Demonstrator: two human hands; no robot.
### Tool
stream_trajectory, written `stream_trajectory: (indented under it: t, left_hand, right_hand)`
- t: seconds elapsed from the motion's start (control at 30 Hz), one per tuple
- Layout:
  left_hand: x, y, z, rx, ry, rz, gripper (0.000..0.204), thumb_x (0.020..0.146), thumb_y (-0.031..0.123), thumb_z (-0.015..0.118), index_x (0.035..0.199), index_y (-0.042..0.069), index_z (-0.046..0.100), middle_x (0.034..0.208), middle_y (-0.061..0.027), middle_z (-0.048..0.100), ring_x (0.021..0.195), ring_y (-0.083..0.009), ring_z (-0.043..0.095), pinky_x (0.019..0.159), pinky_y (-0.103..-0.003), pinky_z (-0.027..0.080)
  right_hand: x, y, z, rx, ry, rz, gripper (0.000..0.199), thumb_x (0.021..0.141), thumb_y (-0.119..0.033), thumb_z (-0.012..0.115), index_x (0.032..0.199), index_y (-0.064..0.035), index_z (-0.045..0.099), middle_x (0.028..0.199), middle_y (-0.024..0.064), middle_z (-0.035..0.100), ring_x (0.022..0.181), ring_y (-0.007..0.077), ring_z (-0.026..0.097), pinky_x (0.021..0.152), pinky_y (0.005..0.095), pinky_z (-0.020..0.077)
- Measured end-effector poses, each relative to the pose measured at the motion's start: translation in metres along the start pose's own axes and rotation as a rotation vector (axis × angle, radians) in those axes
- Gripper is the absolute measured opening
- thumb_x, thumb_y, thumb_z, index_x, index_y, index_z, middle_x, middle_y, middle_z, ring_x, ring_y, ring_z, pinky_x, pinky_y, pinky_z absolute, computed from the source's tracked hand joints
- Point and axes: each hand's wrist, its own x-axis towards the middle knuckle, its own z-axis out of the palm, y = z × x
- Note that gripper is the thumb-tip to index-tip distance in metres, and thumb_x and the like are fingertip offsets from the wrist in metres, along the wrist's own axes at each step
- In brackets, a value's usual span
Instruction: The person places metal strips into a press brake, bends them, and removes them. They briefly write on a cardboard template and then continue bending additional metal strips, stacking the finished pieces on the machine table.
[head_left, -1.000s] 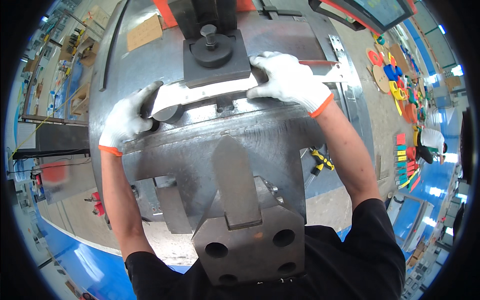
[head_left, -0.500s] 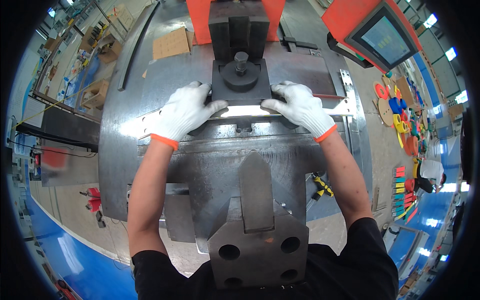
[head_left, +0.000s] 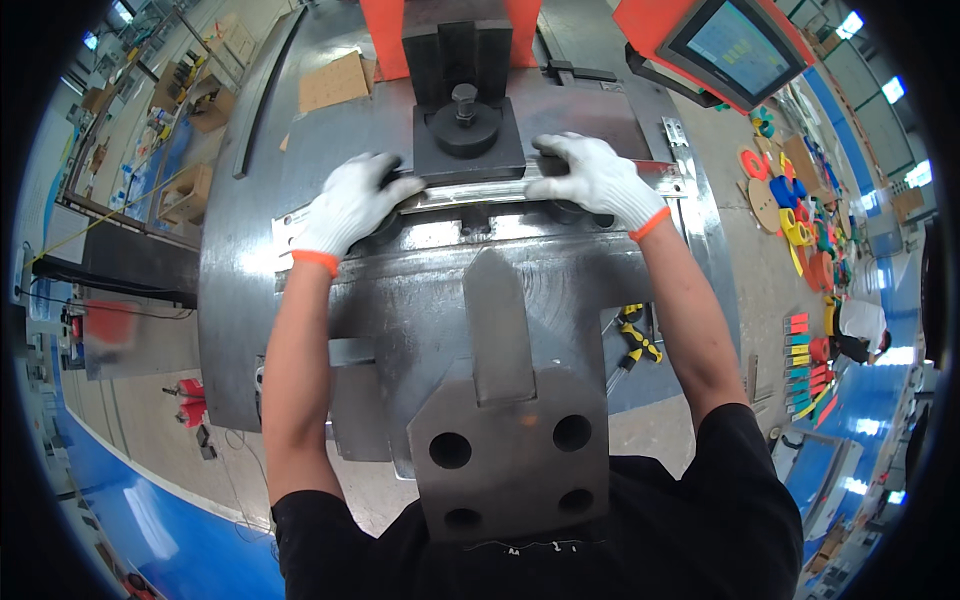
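A long silvery metal bar (head_left: 475, 193) with holes near its ends lies crosswise along the near side of a dark steel block (head_left: 468, 163). My left hand (head_left: 352, 203), in a white knit glove with an orange cuff, grips the bar left of the block, its thumb reaching toward the middle. On the right, my gloved right hand (head_left: 598, 186) grips the same bar, thumb on the near side. The fingers of both hands are partly hidden behind the bar. On the block sits a round black piece with an upright hex bolt (head_left: 464, 102).
Nearer me, a pointed steel tool (head_left: 497, 325) stands out from a thick plate with holes (head_left: 510, 455). Yellow-and-black hand tools (head_left: 635, 340) lie right of it. A screen in an orange housing (head_left: 733, 50) hangs far right. Cardboard (head_left: 335, 84) lies far left.
The whole view has shifted slightly. Both hands have slid a little outward along the bar. The bar's bright face looks different, showing lengthwise lines.
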Motion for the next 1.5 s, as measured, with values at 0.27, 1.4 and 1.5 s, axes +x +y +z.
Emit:
stream_trajectory:
  t: [0.27,1.4,1.5]
  left_hand:
    - [-0.045,-0.066,-0.004,0.286,0.179,-0.189,0.041,0.106,0.044,0.059,0.102,0.005,0.073,0.102,-0.0202,0.073,0.100,-0.0423,0.069,0.087,-0.053,0.053]
    - [-0.043,-0.060,-0.003,0.233,0.175,-0.288,0.046,0.106,0.048,0.056,0.096,0.007,0.075,0.091,-0.0210,0.074,0.089,-0.0429,0.071,0.080,-0.050,0.054]
    - [-0.043,-0.059,-0.006,0.227,0.161,-0.290,0.046,0.106,0.048,0.056,0.095,0.007,0.074,0.090,-0.0211,0.074,0.089,-0.0429,0.071,0.079,-0.050,0.054]
  right_hand:
    - [-0.042,0.073,0.012,-0.219,0.410,0.026,0.040,0.102,-0.038,0.061,0.118,-0.0060,0.077,0.115,0.0165,0.075,0.113,0.0381,0.068,0.109,0.0478,0.0479]
    - [-0.040,0.065,0.025,-0.292,0.588,0.053,0.027,0.099,-0.032,0.065,0.103,-0.0115,0.082,0.102,0.0097,0.078,0.097,0.0328,0.073,0.090,0.0430,0.0559]
    - [-0.042,0.063,0.023,-0.293,0.600,0.043,0.026,0.099,-0.031,0.065,0.103,-0.0112,0.082,0.102,0.0097,0.078,0.096,0.0329,0.073,0.090,0.0431,0.0558]
